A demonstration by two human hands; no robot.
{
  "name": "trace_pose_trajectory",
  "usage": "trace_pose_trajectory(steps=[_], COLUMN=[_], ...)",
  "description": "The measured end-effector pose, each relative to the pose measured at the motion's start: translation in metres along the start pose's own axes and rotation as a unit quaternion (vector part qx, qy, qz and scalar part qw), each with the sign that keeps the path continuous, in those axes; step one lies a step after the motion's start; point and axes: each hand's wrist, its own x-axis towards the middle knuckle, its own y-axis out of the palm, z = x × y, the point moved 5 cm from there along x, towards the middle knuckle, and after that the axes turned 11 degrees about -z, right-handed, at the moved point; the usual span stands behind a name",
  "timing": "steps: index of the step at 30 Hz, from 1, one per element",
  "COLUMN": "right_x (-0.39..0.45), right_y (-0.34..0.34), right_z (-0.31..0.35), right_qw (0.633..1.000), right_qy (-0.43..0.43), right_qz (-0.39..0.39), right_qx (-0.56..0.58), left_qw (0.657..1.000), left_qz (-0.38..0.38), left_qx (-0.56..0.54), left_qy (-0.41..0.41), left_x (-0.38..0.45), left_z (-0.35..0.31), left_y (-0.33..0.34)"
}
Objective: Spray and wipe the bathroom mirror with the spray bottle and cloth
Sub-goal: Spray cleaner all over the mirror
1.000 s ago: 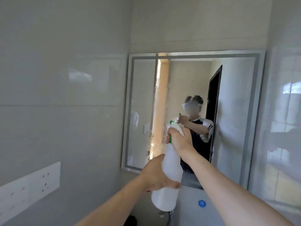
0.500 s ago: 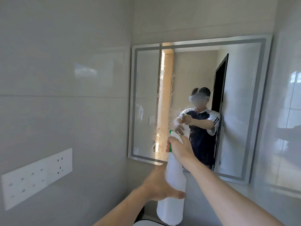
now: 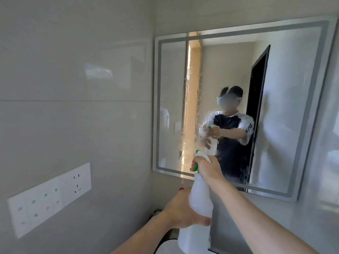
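Two hands on one spray bottle (image 3: 200, 204), held up in front of the mirror (image 3: 238, 99).

Bottle: translucent white plastic, tall, narrow at the neck and swelling to a rounded body; white head with green trigger and green nozzle tip. Contents cannot be told through the cloudy wall. Held upright, nozzle aimed at the lower left part of the glass, clear of it.

Right hand (image 3: 208, 168): grip closed round the bottle's neck and head, fingers curled over the green trigger. Forearm runs in from the lower right.

Left hand (image 3: 183, 209): grip wrapped round the bottle's body lower down, thumb across the near side. Forearm comes in from the bottom centre.

Mirror: rectangular, flat, fixed to the far wall, with a frosted grey band set just inside its edge. Glass is wet in patches, with fine droplets and run-streaks down a vertical strip left of centre, more spatter near the reflected hands and along the lower edge. Reflection shows a person in a dark and white short-sleeved top, a dark doorway, and a warm orange strip.

Walls: large glossy pale grey tiles (image 3: 73, 88), smooth, with soft window glare. Long white plastic socket panel (image 3: 49, 198) on the left wall, near. Cloth not seen.

Bottom edge: a curved white rim with a dark outline, too cropped to identify.
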Motion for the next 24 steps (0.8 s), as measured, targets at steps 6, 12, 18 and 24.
trace_pose_trajectory(steps=[6,12,18,24], right_x=[0.005,0.021,0.024,0.022], right_y=[0.015,0.018,0.028,0.042], right_z=[-0.029,-0.043,-0.061,-0.083], right_qw=[0.999,0.998,0.997,0.992], right_qy=[0.027,0.036,0.035,0.076], right_qz=[-0.016,-0.031,-0.004,0.001], right_qx=[-0.029,-0.033,-0.067,-0.096], left_qw=[0.999,0.998,0.997,0.994], left_qz=[0.045,0.060,0.063,0.077], left_qx=[-0.008,-0.031,-0.039,-0.062], left_qy=[0.000,-0.002,-0.019,-0.039], left_x=[0.001,0.015,0.014,0.000], left_z=[0.015,0.027,0.044,0.059], left_y=[0.009,0.016,0.027,0.030])
